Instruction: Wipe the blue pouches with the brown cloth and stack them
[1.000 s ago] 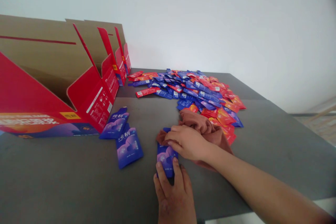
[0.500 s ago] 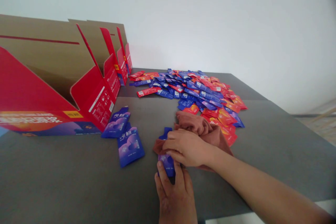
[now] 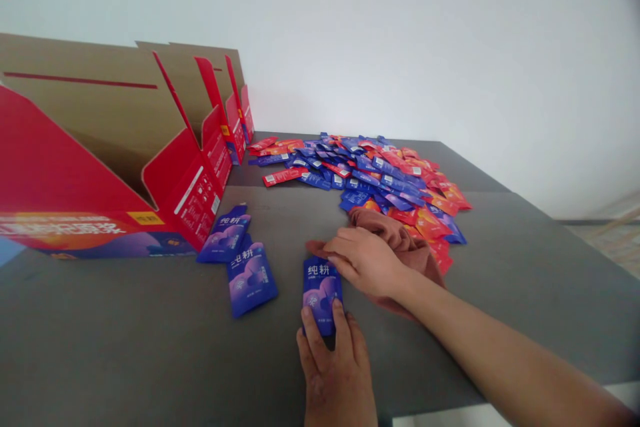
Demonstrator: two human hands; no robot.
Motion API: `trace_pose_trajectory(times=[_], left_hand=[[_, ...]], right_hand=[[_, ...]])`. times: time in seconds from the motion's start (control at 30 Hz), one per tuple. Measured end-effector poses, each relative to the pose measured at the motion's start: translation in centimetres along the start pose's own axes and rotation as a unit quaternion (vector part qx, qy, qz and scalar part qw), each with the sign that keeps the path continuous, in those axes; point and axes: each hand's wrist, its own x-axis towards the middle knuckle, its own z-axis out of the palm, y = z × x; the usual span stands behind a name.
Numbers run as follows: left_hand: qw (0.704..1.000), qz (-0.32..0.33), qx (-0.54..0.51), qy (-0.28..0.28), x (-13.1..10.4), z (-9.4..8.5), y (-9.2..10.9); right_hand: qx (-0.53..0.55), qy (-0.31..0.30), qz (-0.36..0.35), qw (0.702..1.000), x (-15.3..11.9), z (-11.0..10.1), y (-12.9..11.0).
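A blue pouch (image 3: 321, 290) with white lettering lies flat on the grey table. My left hand (image 3: 334, 363) rests its spread fingertips on the lower end of this pouch. At the pouch's upper edge, my right hand (image 3: 367, 260) is closed on a reddish-brown cloth (image 3: 410, 240), which bunches out behind and to the right of the hand. Two more blue pouches, an upper one (image 3: 225, 235) and a lower one (image 3: 251, 279), overlap each other to the left.
Open red boxes (image 3: 185, 180) with brown insides stand in a row at the left. A large heap of blue and red pouches (image 3: 380, 173) covers the back middle of the grey table (image 3: 150, 347), reaching to the cloth. A pale wall rises behind.
My right hand and the cloth have moved up the pouch toward its top end, uncovering the printed front. My left hand has stayed nearly in place.
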Motion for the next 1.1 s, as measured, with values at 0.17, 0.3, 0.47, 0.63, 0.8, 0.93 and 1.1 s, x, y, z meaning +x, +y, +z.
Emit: trace_pose_trajectory(times=[0.17, 0.3, 0.47, 0.63, 0.8, 0.93, 1.1], left_hand=[[1.000, -0.005, -0.011, 0.003, 0.0, 0.1, 0.1], [1.000, -0.004, -0.012, 0.002, 0.0, 0.1, 0.0], [1.000, 0.001, 0.003, 0.011, 0.0, 0.2, 0.0], [1.000, 0.003, 0.014, 0.005, -0.1, 0.6, 0.0], [1.000, 0.002, 0.018, 0.002, -0.1, 0.5, 0.0], [1.000, 0.003, 0.010, 0.009, 0.0, 0.2, 0.0], [1.000, 0.004, 0.005, 0.019, 0.1, 0.1, 0.0]], right_hand=[[0.038, -0.085, -0.113, 0.989, -0.1, 0.2, -1.2], [0.021, -0.090, -0.038, 0.995, 0.4, 0.7, -0.1], [-0.009, -0.065, 0.034, 0.997, 0.5, 0.7, 1.2], [0.030, -0.004, -0.009, 0.999, 0.0, 0.1, 0.0], [0.067, -0.081, -0.107, 0.989, -0.2, 0.2, -1.3], [0.048, -0.087, -0.040, 0.994, 0.2, 0.6, -0.5], [0.017, -0.053, 0.035, 0.998, 0.4, 0.9, 1.1]])
